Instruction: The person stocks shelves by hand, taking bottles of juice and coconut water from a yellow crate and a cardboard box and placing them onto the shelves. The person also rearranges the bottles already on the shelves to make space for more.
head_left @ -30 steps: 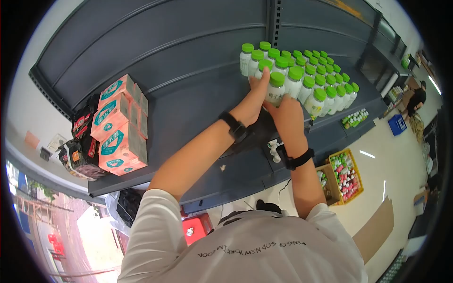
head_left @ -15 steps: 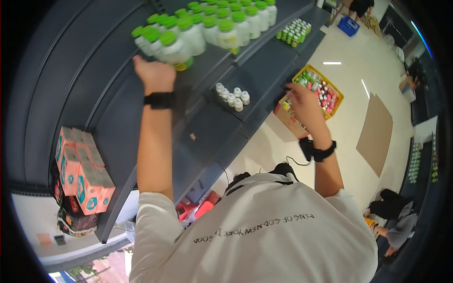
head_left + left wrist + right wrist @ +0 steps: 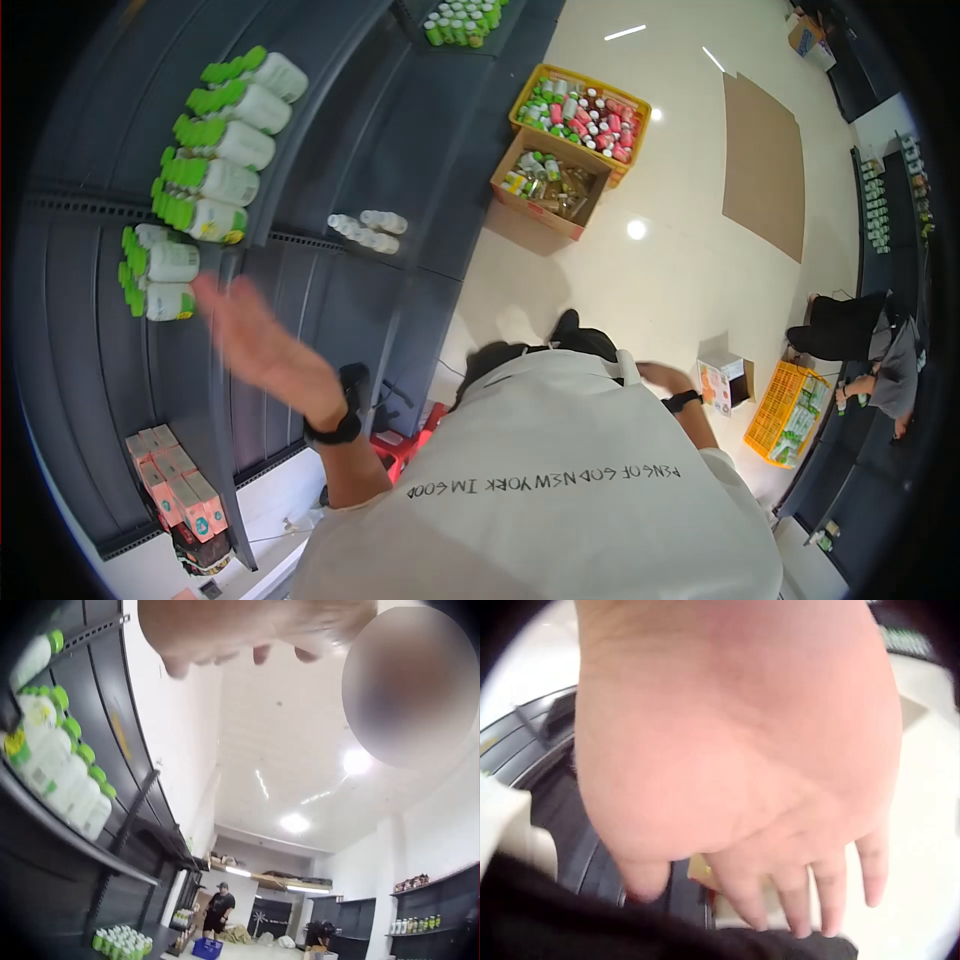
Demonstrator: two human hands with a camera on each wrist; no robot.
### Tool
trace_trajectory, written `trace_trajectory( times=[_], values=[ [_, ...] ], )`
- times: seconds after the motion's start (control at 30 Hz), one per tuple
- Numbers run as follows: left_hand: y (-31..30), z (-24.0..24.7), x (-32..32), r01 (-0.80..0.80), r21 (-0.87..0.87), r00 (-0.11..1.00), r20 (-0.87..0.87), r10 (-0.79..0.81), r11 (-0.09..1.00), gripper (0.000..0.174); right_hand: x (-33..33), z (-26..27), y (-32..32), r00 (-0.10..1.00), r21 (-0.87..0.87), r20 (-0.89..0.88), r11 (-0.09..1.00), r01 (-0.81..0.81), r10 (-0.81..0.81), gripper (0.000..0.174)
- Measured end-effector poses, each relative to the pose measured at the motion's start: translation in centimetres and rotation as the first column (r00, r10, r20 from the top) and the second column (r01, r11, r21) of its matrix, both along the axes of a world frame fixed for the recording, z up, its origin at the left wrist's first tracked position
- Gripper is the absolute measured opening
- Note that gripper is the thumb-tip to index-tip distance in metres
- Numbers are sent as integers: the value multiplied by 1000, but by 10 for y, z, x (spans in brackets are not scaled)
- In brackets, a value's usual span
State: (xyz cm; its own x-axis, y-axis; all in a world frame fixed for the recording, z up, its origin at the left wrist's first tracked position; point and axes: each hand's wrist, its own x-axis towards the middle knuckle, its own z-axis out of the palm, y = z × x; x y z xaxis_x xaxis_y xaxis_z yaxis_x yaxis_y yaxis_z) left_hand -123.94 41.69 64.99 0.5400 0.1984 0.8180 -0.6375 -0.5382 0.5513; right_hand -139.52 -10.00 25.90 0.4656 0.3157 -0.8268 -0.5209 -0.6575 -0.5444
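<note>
My left hand (image 3: 262, 345), blurred by motion, is extended in front of the dark shelf with nothing in it. Its fingertips are close to the nearest green-capped white bottles (image 3: 172, 302) at the end of the row group. In the left wrist view the hand (image 3: 255, 626) spans the top, its fingers loose. Down at my side, the right hand (image 3: 665, 378) is partly hidden behind the shirt. The right wrist view shows that palm (image 3: 742, 757) bare, fingers straight and slightly spread.
Small white bottles (image 3: 368, 230) stand on a lower shelf. Pink boxes (image 3: 178, 480) sit at the shelf's near end. On the floor are a cardboard box (image 3: 550, 182), a yellow crate (image 3: 640, 125) and flat cardboard (image 3: 763, 165). Another person (image 3: 850, 340) is beside an orange crate (image 3: 785, 415) at right.
Both hands have left the bottles they were at a second ago. The right hand dropped to my side, the left drew back from the row, and the head view turned rightward.
</note>
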Motion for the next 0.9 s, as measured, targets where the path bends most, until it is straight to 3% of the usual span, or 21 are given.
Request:
trace_trajectory(
  times=[0.03, 0.07, 0.13, 0.23, 0.27, 0.37, 0.4, 0.47, 0.57, 0.6, 0.7, 0.73, 0.77, 0.83, 0.87, 0.9],
  values=[
    [-16, -8, 9, 122, 69, 968, -227, -103, 990, 65, -2, 64, 19, 989, 49, -120, 995, 92, -86, 60],
    [-32, -13, 19, 254, 106, 876, -447, -182, 961, 60, 1, 96, 27, 972, 28, -188, 989, 146, -138, 59],
    [-61, -26, 38, 511, 82, 546, -800, -249, 856, 51, 9, 122, 24, 946, -54, -242, 977, 208, -214, 58],
    [-89, -85, 57, 697, 74, 253, -956, -147, 713, 47, 38, 150, 19, 916, -150, -269, 953, 264, -296, 58],
    [-98, -103, 61, 726, 77, 177, -981, -78, 684, 47, 51, 157, 18, 907, -174, -274, 944, 281, -321, 57],
    [-113, -161, 78, 764, -41, 40, -993, -111, 643, 48, 88, 164, 15, 880, -238, -289, 919, 314, -376, 56],
    [-115, -182, 84, 760, -73, -14, -995, -96, 646, 49, 92, 138, 8, 832, -225, -333, 895, 386, -443, 57],
    [-121, -225, 100, 742, -140, -122, -990, -74, 656, 53, 112, 115, -5, 833, -217, -362, 907, 361, -418, 66],
    [-126, -278, 135, 782, -146, -197, -980, 18, 606, 59, 149, 89, -21, 851, -194, -402, 940, 281, -338, 81],
    [-130, -282, 157, 707, -285, -398, -917, 30, 648, 67, 161, 85, -24, 849, -194, -414, 943, 271, -329, 86],
    [-110, -363, 178, 658, -405, -469, -880, -76, 634, 73, 203, 69, -36, 821, -237, -431, 924, 298, -375, 95],
    [-108, -377, 190, 624, -460, -554, -830, -57, 632, 83, 219, 64, -41, 810, -232, -443, 922, 310, -384, 96],
    [-107, -383, 198, 605, -458, -571, -820, -46, 651, 85, 235, 60, -45, 800, -227, -454, 919, 321, -392, 97],
    [-101, -392, 220, 575, -436, -591, -807, -17, 693, 89, 249, -7, -63, 784, -167, -348, 857, 487, -513, 94],
    [-99, -394, 233, 616, -471, -611, -791, 6, 631, 96, 264, -41, -75, 782, -200, -277, 829, 522, -559, 88],
    [-99, -396, 240, 571, -489, -659, -752, 13, 659, 99, 287, -57, -79, 775, -222, -169, 790, 572, -609, 78]
  ],
)
